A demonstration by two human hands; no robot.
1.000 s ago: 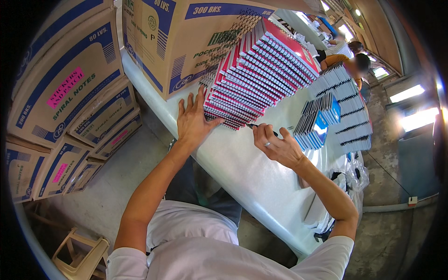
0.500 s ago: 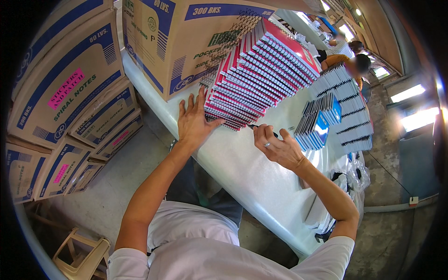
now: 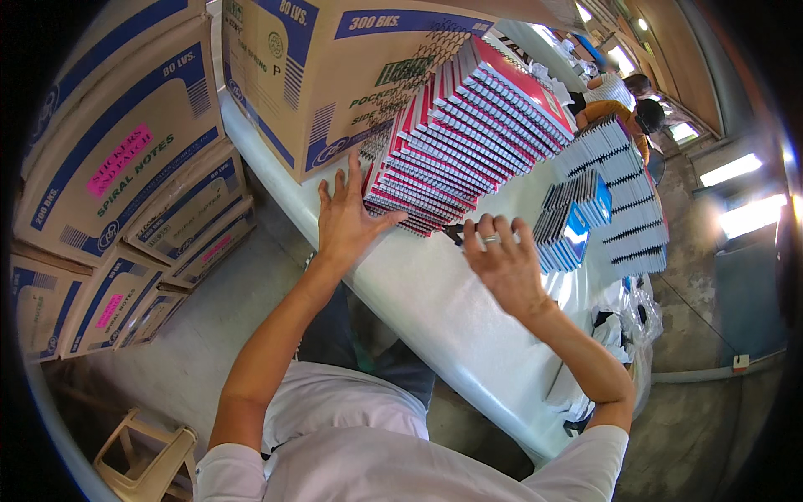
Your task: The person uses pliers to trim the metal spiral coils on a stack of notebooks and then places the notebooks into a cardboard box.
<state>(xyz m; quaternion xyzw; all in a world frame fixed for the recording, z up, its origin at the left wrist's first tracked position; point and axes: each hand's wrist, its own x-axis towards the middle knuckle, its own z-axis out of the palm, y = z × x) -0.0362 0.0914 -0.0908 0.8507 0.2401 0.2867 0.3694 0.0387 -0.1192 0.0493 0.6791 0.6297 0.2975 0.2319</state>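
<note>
A tall, leaning stack of spiral notebooks with red covers and wire bindings stands on the white table. My left hand rests against the left side of its lower end, fingers spread, thumb along the nearest notebooks. At the stack's near lower corner, my right hand is closed on a slim dark hand tool. The tool's tip is by the ends of the wire bindings; whether it touches them I cannot tell. Its handle is mostly hidden under my fingers, which wear a ring.
A large cardboard box stands behind the stack's left side. Smaller blue notebooks and more stacked spiral notebooks are to the right. Cartons pile up at left, above a beige stool. Another person works at the far right.
My right hand has shifted slightly and turned, its fingers lifting and straightening somewhat around the dark tool. My left hand stays at the stack with little movement.
</note>
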